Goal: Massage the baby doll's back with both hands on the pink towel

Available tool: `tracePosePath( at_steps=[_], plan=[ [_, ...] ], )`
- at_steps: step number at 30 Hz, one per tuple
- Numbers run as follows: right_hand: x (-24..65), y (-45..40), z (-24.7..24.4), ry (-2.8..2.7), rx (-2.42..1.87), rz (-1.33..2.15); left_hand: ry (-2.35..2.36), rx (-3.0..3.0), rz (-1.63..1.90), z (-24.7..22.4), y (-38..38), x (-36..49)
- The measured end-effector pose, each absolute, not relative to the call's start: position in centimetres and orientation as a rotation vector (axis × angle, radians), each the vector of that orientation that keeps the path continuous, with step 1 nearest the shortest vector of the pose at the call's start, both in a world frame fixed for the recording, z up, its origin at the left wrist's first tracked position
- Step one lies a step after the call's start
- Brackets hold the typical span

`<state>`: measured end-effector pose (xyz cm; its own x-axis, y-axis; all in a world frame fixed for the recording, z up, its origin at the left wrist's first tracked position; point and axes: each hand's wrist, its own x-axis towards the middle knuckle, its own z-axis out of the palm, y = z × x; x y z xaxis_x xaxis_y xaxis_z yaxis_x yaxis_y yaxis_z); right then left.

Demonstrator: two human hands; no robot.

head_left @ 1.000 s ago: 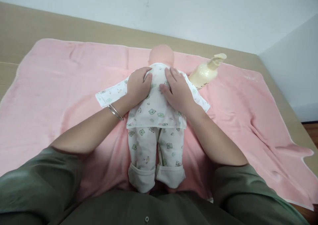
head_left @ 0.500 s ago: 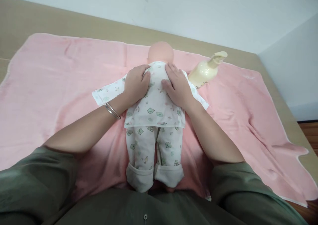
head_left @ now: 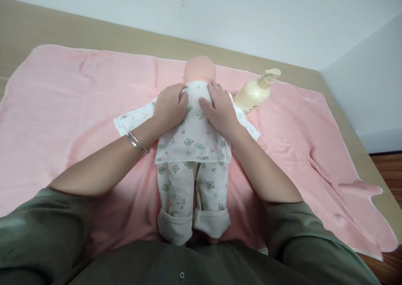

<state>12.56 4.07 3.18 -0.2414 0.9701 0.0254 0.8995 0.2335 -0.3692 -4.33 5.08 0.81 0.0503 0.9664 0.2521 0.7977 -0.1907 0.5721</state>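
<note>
A baby doll (head_left: 199,69) lies lengthwise in front of me, the smooth round back of its head facing up. It wears a white printed top (head_left: 193,130) and matching trousers (head_left: 179,184) with turned-up cuffs. My left hand (head_left: 171,107) rests over the doll's left-side shoulder and upper back, fingers laid flat and thumb apart. On the other shoulder lies my right hand (head_left: 221,109), its fingers stretched toward the neck and its thumb spread onto the back. The doll's face is hidden, and its sleeves reach out to both sides.
A cream pump bottle (head_left: 254,93) leans at the right, close to the doll's sleeve. Beneath everything is a pink blanket (head_left: 78,92) with creases on its right part, spread on a wooden table (head_left: 94,31). A pale wall (head_left: 235,21) rises behind the table.
The view has shifted slightly. My right thumb lies a little further up the doll's back, and its fingers sit closer together. My left hand stays on the shoulder.
</note>
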Motion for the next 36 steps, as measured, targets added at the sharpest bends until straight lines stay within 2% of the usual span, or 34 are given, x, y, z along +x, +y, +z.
tracePosePath(
  at_steps=[3, 7, 11, 18, 22, 26, 31, 36],
  plan=[
    [11.1, 1.9, 2.9, -2.2, -1.804, 0.308, 1.802, 2.056, 0.864, 0.9, 5.0, -4.1],
    [9.5, -1.7, 2.1, -2.397, -1.505, 0.166, 1.848, 2.011, 0.754, 1.8, 5.3, -3.7],
    [11.3, 0.6, 1.7, -2.414, -1.388, 0.251, 1.933, 2.0, 0.646, 2.5, 5.8, -3.0],
    [13.8, 5.7, 2.3, -2.249, -1.644, 0.378, 1.852, 2.156, 0.718, 1.6, 2.5, -1.3],
    [12.6, 5.2, 3.4, -2.231, -1.726, 0.332, 1.619, 2.283, 0.679, 1.4, 0.4, -1.5],
    [10.8, 2.8, 3.8, -2.226, -1.824, 0.234, 1.626, 2.162, 0.775, 0.9, 2.9, -2.8],
    [9.7, -1.2, 2.7, -2.354, -1.572, 0.151, 1.73, 2.036, 0.754, 0.6, 7.0, -3.7],
    [11.5, 2.1, 2.2, -2.225, -1.61, 0.347, 1.714, 2.217, 0.811, 0.4, 4.2, -2.5]
  ],
)
